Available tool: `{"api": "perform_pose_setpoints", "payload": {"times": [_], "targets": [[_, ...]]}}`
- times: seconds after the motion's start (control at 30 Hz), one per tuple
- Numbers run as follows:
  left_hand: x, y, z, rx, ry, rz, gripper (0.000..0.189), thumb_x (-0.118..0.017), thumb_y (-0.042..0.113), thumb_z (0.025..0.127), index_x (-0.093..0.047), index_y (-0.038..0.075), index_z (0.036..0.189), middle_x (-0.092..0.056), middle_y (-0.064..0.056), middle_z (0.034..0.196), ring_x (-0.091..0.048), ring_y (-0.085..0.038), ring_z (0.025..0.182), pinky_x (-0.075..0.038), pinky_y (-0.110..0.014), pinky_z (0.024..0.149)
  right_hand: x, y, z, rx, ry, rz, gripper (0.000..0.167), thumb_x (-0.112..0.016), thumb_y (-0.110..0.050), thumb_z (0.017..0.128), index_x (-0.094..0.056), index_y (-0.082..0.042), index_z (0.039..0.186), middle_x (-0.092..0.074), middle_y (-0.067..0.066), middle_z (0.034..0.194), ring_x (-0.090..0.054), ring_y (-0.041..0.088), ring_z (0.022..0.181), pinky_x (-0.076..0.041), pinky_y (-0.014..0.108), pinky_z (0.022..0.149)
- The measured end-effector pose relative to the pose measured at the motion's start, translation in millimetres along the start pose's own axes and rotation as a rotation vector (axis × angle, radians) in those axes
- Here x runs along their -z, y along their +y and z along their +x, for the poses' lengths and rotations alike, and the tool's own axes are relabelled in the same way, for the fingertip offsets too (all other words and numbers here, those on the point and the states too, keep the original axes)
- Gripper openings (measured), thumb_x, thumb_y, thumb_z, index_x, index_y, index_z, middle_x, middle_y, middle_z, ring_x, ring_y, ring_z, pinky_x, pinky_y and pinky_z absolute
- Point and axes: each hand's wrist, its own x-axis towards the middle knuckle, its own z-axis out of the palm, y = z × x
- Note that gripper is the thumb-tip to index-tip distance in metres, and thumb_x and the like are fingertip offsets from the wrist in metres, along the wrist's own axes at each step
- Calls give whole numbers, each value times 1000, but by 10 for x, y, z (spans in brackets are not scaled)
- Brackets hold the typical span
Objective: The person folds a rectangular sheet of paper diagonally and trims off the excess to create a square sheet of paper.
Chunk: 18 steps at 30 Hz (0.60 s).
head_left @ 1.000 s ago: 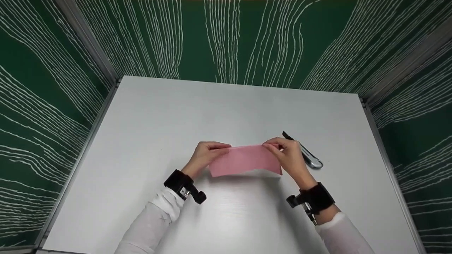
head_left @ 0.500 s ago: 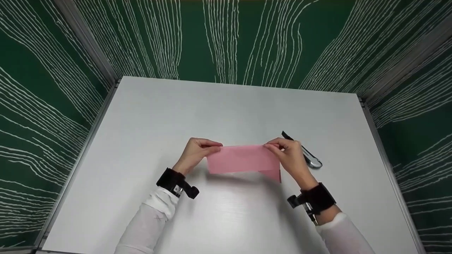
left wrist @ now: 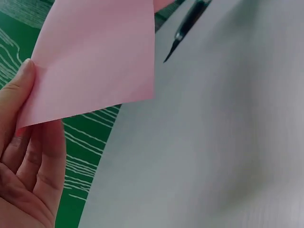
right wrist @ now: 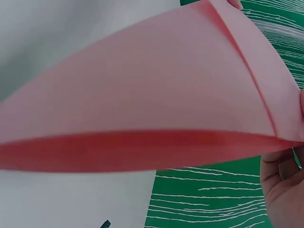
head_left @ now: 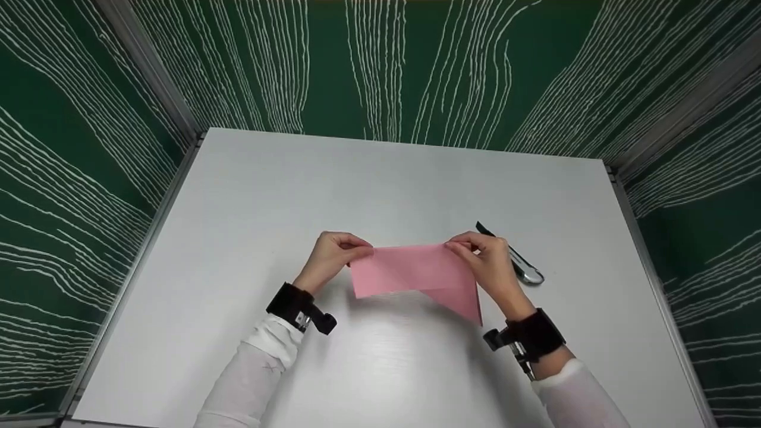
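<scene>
A sheet of pink paper (head_left: 410, 267), folded over, hangs above the table between both hands. My left hand (head_left: 333, 252) pinches its upper left corner, thumb in front; in the left wrist view that thumb presses on the paper's edge (left wrist: 95, 61). At the upper right, my right hand (head_left: 492, 264) pinches the top edge between thumb and fingers. Below the right hand a flap slants down lower than the left part. The right wrist view shows a crease and a gap between the paper's layers (right wrist: 142, 90). Just beyond the right hand lies a utility knife (head_left: 526, 270), partly hidden by it.
The white table (head_left: 380, 190) reaches to green panels (head_left: 324, 65) with wavy white lines at the back and sides. Grey frame posts (head_left: 151, 65) stand at the corners. Each wrist wears a black strap with a small camera (head_left: 324, 323).
My left hand has moved left along the paper's top edge, uncovering more of it. The lower right flap has dropped and swung out further. The right hand stays nearly still.
</scene>
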Motion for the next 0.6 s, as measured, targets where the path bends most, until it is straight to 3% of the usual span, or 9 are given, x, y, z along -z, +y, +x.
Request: {"api": "perform_pose_setpoints", "payload": {"times": [0.1,0.27,0.47,0.6], "targets": [[16,-8,0,-20,0,39,14,-85,26,79,-81,15,88,-77,4,84,-62,-7,72,-44,-20,60,4,-4,3,10,-6,-9,4,-76,-9,87,-79,-7,85,-76,6,78,-55,-4,68,-42,9,60],[15,-24,-1,-40,-35,78,17,-85,28,79,-81,16,89,-77,3,90,-66,-12,87,-50,-23,75,12,-29,20,57,-3,2,5,-76,-9,86,-78,-5,86,-76,7,78,-55,-4,68,-42,8,61],[-120,37,-2,-102,-107,154,20,-83,28,82,-81,15,97,-78,7,107,-67,-10,108,-48,-38,93,-42,-79,28,226,-10,-80,4,-80,-9,81,-78,-7,83,-75,3,75,-56,3,63,-41,9,59],[-297,151,3,-172,-199,167,25,-82,34,82,-81,20,102,-78,7,106,-70,-8,107,-49,-46,102,-125,-152,24,352,-57,-148,3,-79,-12,82,-78,-10,81,-74,0,74,-63,10,65,-48,16,60]]}}
